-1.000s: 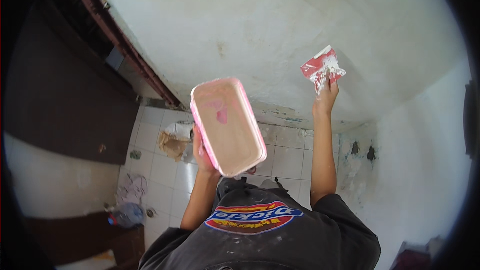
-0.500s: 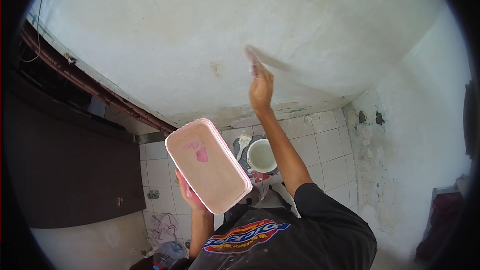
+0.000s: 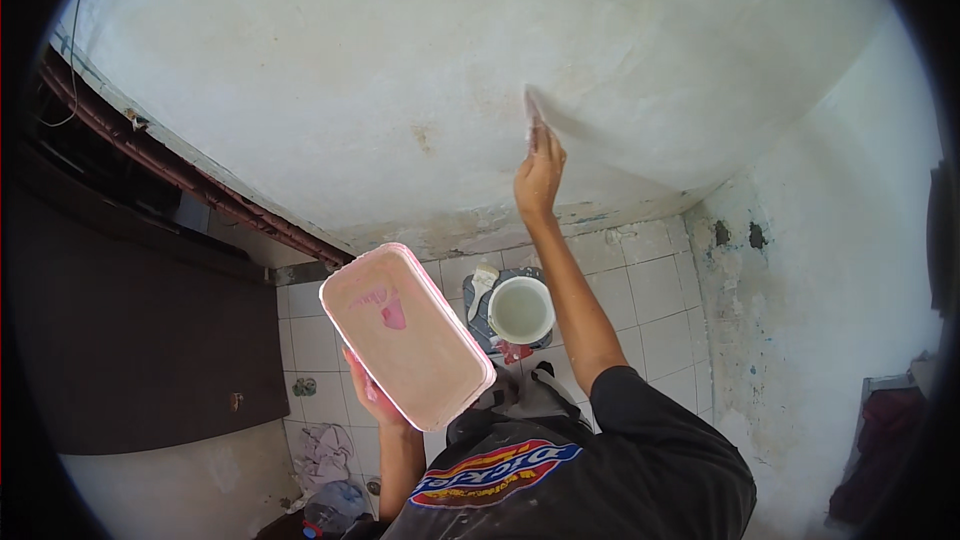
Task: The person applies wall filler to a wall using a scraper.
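My left hand (image 3: 368,390) grips the lower left side of a pink rectangular plastic tub (image 3: 405,340). Beige filler coats the tub's inside, leaving a bare bright pink patch near the middle. Ahead and to the right, my right hand (image 3: 540,175) is closed on a thin, whitish putty spreader (image 3: 532,112), seen nearly edge-on. The spreader is at the pale plastered wall (image 3: 330,90); its exact contact is hard to make out.
A white bucket (image 3: 521,310) of cloudy liquid and a paintbrush (image 3: 481,290) rest on a grey stool or mat on the tiled floor (image 3: 655,290). Lower left lie a crumpled cloth (image 3: 325,452) and a clear plastic bottle (image 3: 335,508). A dark panel (image 3: 140,330) stands left.
My right hand has moved a little to the right along the wall with the spreader. The tub in my left hand has shifted slightly left and down.
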Motion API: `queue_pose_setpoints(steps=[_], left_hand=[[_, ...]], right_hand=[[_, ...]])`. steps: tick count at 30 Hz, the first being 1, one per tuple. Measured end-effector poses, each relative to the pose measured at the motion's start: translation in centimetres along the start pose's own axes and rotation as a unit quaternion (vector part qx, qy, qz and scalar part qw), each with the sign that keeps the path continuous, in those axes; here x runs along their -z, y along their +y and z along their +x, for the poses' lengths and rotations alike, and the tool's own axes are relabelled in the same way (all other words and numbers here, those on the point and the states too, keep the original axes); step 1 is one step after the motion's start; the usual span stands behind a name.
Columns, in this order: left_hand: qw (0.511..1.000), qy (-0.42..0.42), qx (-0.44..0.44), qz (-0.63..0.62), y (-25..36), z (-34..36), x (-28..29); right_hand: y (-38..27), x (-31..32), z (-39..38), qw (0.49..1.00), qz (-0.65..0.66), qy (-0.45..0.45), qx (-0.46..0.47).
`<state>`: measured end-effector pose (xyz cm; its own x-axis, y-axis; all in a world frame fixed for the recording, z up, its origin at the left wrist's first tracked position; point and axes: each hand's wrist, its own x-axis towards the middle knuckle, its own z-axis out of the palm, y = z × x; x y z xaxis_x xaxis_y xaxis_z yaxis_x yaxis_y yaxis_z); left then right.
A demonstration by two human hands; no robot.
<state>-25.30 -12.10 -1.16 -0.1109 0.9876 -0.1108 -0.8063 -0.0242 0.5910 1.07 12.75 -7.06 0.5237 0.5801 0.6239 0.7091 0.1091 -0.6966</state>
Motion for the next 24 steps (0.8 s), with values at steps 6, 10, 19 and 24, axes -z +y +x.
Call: queue_pose_setpoints(steps=[6,10,19,24], left_hand=[[0.999,-0.052,-0.013,0.008,-0.9,-1.6,-0.6],[0.996,-0.008,-0.043,0.083,-1.4,-1.3,-1.4],[0.996,-0.064,-0.009,0.067,1.7,2.2,-0.3],[0.992,-0.115,0.025,0.045,3.8,5.3,0.1]], right_hand=[[0.8,3.5,6.6,0.988,0.027,0.148,0.038],[-0.9,0.5,4.1,0.997,-0.033,0.065,0.029],[-0.6,4.8,6.7,0.993,0.055,0.106,0.002],[-1.7,1.7,6.8,0.986,-0.036,0.158,0.049]])
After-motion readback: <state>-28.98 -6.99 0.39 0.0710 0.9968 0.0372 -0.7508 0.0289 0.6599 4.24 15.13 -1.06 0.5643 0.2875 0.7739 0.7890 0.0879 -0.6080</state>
